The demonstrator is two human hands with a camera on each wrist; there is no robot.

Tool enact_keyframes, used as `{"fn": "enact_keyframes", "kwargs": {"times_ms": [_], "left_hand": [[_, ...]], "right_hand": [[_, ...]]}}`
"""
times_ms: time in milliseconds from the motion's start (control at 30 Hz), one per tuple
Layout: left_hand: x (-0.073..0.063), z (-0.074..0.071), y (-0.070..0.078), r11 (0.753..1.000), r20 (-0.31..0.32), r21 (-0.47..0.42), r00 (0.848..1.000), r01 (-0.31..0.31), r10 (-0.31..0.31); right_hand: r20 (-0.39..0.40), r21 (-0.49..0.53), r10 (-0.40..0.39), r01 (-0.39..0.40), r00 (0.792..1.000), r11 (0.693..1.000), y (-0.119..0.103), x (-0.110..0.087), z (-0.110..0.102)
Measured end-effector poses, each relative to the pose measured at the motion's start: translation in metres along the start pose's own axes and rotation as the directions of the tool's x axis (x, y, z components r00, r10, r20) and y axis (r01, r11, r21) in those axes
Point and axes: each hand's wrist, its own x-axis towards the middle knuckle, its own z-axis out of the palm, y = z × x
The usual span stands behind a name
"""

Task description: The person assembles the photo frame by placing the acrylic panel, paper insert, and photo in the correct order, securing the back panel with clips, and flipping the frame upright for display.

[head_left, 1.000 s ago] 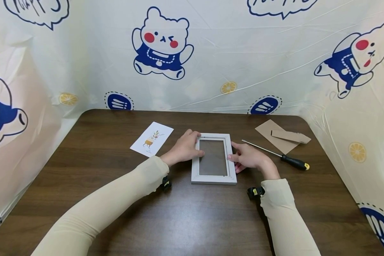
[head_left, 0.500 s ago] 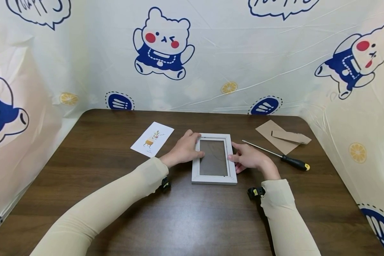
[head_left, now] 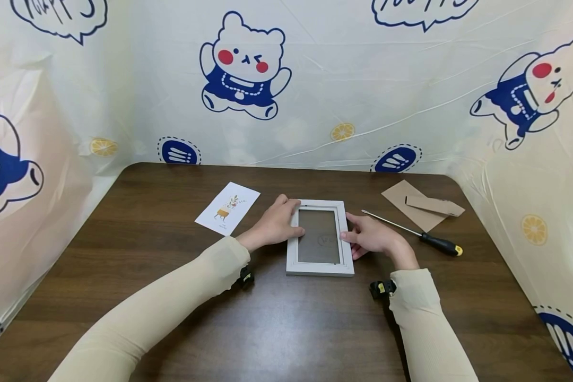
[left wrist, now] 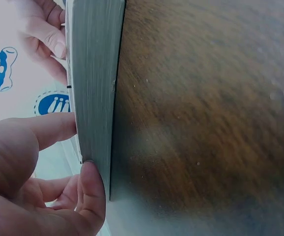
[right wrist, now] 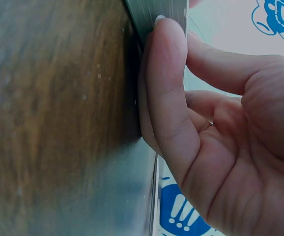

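Note:
A white picture frame (head_left: pixel 319 269) lies flat on the dark wooden table between my hands. Its opening shows a grey, slightly reflective pane (head_left: pixel 318 236). My left hand (head_left: pixel 278 222) grips the frame's left side near the far corner, thumb over the inner edge and fingers along the outside. My right hand (head_left: pixel 371 233) grips the right side, thumb on top. In the left wrist view the frame's side wall (left wrist: pixel 95 83) stands between fingers and table. The right wrist view has curled fingers (right wrist: pixel 169 88) against the frame's side (right wrist: pixel 154 17).
A white card (head_left: pixel 227 208) with a plant drawing lies left of the frame. To the right are a screwdriver (head_left: pixel 439 243) with a black and yellow handle and a brown backing board (head_left: pixel 406 199) with a stand strip (head_left: pixel 432 204). A printed curtain (head_left: pixel 315 90) surrounds the wooden table (head_left: pixel 277 329).
Both hands keep their grip and the frame stays in nearly the same place. A faint reflection in the pane has shifted from the upper part to the lower right.

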Motion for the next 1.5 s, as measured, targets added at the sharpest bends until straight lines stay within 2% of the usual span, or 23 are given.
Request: {"fn": "enact_keyframes", "kwargs": {"times_ms": [300, 467, 667, 800, 1033, 1300, 1400, 1500], "left_hand": [[-0.003, -0.008, -0.007, 0.997, -0.006, -0.072, 1.000, -0.027, 0.027], [-0.006, -0.012, -0.009, 0.992, -0.018, -0.130, 1.000, 0.011, -0.013], [-0.010, -0.013, -0.011, 0.975, 0.009, -0.207, 0.996, 0.085, -0.085], [-0.013, -0.013, -0.012, 0.954, 0.029, -0.279, 0.994, 0.113, -0.109], [-0.016, -0.011, -0.015, 0.888, 0.085, -0.427, 0.986, 0.169, -0.146], [-0.018, -0.008, -0.018, 0.861, 0.091, -0.481, 0.986, 0.164, -0.137], [-0.020, -0.010, -0.020, 0.875, 0.081, -0.461, 0.989, 0.150, -0.127], [-0.021, -0.015, -0.022, 0.908, 0.048, -0.402, 0.993, 0.119, -0.109]], "right_hand": [[-0.004, -0.004, 0.000, 0.000, 1.000, 1.000, 0.000, 0.000, 0.000], [-0.001, 0.002, -0.001, 0.001, 1.000, 1.000, 0.000, 0.000, 0.000], [-0.002, -0.001, 0.004, -0.004, 1.000, 1.000, 0.000, 0.001, 0.001], [-0.005, -0.007, 0.004, -0.004, 1.000, 1.000, 0.000, 0.000, 0.000], [-0.006, 0.003, 0.004, -0.004, 1.000, 1.000, 0.000, 0.001, 0.001], [-0.006, 0.012, 0.002, -0.002, 1.000, 1.000, -0.001, 0.001, 0.001], [-0.006, 0.010, 0.001, -0.001, 1.000, 1.000, 0.000, 0.000, 0.001], [-0.007, 0.010, 0.000, 0.000, 1.000, 1.000, 0.000, 0.000, 0.002]]}}
